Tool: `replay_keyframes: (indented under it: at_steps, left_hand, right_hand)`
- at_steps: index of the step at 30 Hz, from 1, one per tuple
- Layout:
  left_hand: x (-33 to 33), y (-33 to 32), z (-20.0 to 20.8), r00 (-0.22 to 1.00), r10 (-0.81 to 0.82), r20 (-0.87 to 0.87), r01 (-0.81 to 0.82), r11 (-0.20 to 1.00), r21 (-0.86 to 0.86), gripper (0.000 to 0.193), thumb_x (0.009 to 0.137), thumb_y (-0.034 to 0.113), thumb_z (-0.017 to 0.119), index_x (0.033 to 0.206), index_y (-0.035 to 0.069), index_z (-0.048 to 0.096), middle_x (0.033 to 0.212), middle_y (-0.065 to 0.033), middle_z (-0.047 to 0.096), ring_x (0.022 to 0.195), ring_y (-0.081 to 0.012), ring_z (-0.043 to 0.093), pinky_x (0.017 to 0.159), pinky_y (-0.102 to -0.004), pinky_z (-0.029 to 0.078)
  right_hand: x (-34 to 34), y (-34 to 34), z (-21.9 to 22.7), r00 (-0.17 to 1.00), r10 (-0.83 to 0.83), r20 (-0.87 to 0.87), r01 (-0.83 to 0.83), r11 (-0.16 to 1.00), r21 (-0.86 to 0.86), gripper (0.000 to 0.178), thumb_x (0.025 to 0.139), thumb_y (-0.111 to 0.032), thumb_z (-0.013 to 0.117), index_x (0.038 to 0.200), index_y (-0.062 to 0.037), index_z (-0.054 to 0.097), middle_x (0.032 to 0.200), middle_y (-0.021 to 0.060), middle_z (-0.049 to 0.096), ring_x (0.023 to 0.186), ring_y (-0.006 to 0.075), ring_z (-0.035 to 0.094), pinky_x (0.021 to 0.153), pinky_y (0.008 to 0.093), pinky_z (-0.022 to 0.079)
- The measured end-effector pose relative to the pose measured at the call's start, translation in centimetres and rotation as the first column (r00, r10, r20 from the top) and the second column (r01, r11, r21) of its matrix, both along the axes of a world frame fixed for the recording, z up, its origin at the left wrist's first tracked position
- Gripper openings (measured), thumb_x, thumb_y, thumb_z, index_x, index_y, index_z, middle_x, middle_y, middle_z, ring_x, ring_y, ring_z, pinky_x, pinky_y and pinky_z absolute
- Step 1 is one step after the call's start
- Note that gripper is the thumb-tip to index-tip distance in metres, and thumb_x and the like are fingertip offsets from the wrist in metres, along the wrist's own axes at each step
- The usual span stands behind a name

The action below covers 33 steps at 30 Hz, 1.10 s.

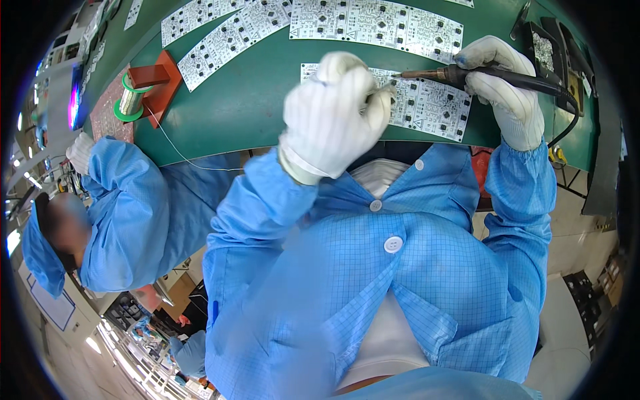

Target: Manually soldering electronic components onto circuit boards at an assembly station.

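Observation:
My right hand (507, 87), in a white glove, is closed round a soldering iron (460, 76) with a black handle. The iron points left, and its tip is over a white circuit board strip (437, 107) near the table's front edge. Just left of the tip, my gloved left hand (337, 117) is closed in a pinch above the same strip and covers part of it. Thin solder wire (177, 148) runs from a spool (131, 100) toward my left arm and passes out of sight behind the sleeve; the piece at my fingertips is too small to see clearly.
A red stand (167, 83) carries the spool on the green table (220, 110). More circuit board strips (377, 25) lie along the back. Dark soldering equipment (567, 53) stands at the right, with the iron's cable (575, 117) looping down. A co-worker (133, 213) in blue sits at the left.

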<state>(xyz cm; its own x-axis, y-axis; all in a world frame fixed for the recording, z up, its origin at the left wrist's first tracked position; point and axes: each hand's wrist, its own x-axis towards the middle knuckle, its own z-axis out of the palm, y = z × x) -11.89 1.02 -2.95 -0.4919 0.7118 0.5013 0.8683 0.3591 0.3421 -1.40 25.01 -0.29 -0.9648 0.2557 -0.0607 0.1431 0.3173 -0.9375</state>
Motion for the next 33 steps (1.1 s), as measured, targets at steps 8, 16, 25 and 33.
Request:
replay_keyframes:
  at_steps: [8, 16, 25, 33]
  left_hand:
    - [-6.3, 2.4, 2.5, 0.925, -0.315, 0.212, 0.378, 0.818, -0.433, 0.038, 0.075, 0.036, 0.074, 0.095, 0.006, 0.062, 0.079, -0.0131, 0.066, 0.074, -0.0312, 0.068, 0.066, -0.0400, 0.054]
    - [-8.8, 4.8, 3.1, 0.640, -0.359, 0.679, 0.741, 0.522, -0.423, 0.059, 0.075, 0.045, 0.076, 0.114, 0.002, 0.067, 0.075, -0.0125, 0.063, 0.067, -0.0254, 0.061, 0.063, -0.0352, 0.052]
    - [-8.7, 4.7, 3.4, 0.627, -0.361, 0.690, 0.745, 0.536, -0.396, 0.054, 0.075, 0.045, 0.075, 0.108, 0.003, 0.069, 0.085, -0.0142, 0.071, 0.077, -0.0276, 0.068, 0.070, -0.0365, 0.054]
    - [-9.0, 4.3, 2.1, 0.607, -0.393, 0.691, 0.755, 0.555, -0.348, 0.053, 0.075, 0.043, 0.075, 0.107, 0.002, 0.069, 0.085, -0.0141, 0.071, 0.077, -0.0257, 0.068, 0.068, -0.0359, 0.054]
  right_hand:
    - [0.4, 0.3, 0.1, 0.985, 0.088, -0.148, -0.072, 0.991, 0.110, 0.022, 0.076, -0.013, 0.060, 0.093, 0.0005, 0.064, 0.083, 0.0063, 0.061, 0.069, 0.0113, 0.054, 0.062, 0.0261, 0.044]
    - [1.4, -0.7, 3.0, 0.980, 0.156, -0.121, -0.134, 0.976, 0.174, 0.024, 0.069, -0.009, 0.063, 0.091, -0.0006, 0.064, 0.090, 0.0110, 0.066, 0.079, 0.0196, 0.063, 0.073, 0.0303, 0.049]
    - [1.9, -0.4, 3.3, 0.974, 0.180, -0.135, -0.143, 0.958, 0.247, 0.027, 0.065, -0.010, 0.064, 0.091, -0.0003, 0.064, 0.089, 0.0118, 0.066, 0.079, 0.0209, 0.063, 0.073, 0.0308, 0.050]
    - [1.9, -0.1, 3.1, 0.969, 0.197, -0.147, -0.151, 0.949, 0.277, 0.029, 0.064, -0.010, 0.064, 0.091, -0.0002, 0.064, 0.089, 0.0128, 0.066, 0.076, 0.0214, 0.064, 0.070, 0.0323, 0.051]
